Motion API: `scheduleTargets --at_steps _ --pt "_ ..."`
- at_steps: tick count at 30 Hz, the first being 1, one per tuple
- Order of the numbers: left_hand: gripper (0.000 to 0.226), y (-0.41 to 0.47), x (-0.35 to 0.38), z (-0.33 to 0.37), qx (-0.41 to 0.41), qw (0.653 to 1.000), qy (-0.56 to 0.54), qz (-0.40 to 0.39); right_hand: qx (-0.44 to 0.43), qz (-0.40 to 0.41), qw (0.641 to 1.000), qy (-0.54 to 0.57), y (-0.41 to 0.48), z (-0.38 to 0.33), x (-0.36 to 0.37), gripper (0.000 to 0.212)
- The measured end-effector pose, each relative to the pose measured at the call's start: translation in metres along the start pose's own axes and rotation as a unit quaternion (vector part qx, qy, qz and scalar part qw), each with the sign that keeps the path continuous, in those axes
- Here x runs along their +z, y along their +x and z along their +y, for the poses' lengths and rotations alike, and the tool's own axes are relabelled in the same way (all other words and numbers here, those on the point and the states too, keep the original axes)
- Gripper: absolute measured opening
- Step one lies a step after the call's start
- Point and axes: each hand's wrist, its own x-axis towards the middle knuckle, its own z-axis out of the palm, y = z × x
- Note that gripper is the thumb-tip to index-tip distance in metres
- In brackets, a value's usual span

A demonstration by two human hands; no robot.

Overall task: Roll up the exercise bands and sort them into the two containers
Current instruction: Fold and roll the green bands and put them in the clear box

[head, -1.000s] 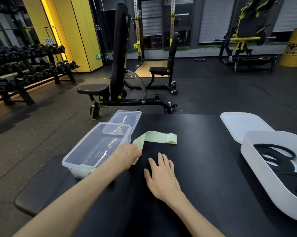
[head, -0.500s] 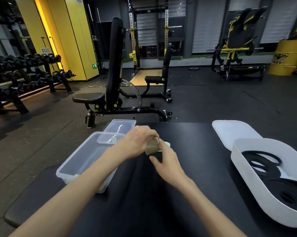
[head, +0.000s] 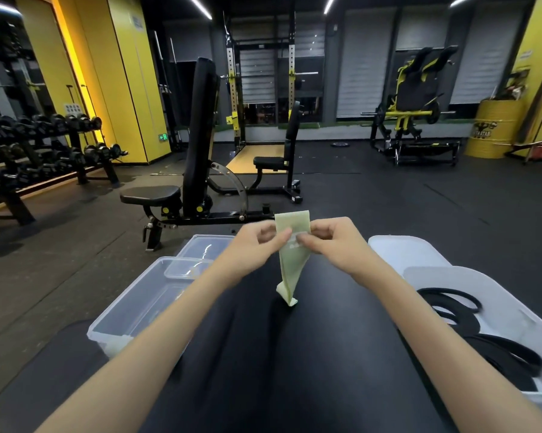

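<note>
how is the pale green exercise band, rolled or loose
Loose, not rolled: the pale green exercise band hangs as a flat strip pinched between left hand and right hand.

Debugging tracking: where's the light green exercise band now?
Head view, centre: the light green exercise band hangs over the black table, pinched by the left hand and right hand, between the clear plastic container and white oval tub.

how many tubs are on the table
2: the clear tub on the left, and the white tub on the right, holding black bands. None seems hidden.
</note>
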Motion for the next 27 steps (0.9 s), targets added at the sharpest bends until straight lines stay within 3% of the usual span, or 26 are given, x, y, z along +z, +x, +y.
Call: scheduleTargets --at_steps 5,9,16,19,21,24,27 --pt "0.033 -0.021 0.020 -0.013 -0.037 0.989 -0.101 -0.105 0.004 0.008 0.994 0.109 -0.007 -0.016 -0.014 0.014" --pt "0.061 -0.021 0.031 -0.013 -0.130 0.939 -0.288 -0.139 0.019 -0.036 0.979 0.200 -0.005 -0.026 -0.025 0.015" --pt "0.044 -0.024 0.052 -0.005 -0.053 0.949 -0.261 -0.168 0.043 -0.080 0.920 0.382 -0.001 -0.039 -0.030 0.018" --pt "0.041 -0.028 0.058 -0.003 -0.040 0.949 -0.268 -0.161 0.069 -0.079 0.891 0.442 0.001 -0.038 -0.030 0.027" --pt "0.039 -0.028 0.062 -0.004 -0.039 0.954 -0.259 -0.144 0.088 -0.074 0.873 0.474 0.000 -0.034 -0.029 0.046" --pt "0.037 -0.028 0.067 -0.008 -0.048 0.961 -0.244 -0.120 0.080 -0.076 0.868 0.483 0.001 -0.026 -0.026 0.078" --pt "0.036 -0.030 0.069 -0.012 -0.056 0.965 -0.231 -0.109 0.065 -0.061 0.893 0.442 0.005 -0.014 -0.020 0.067"
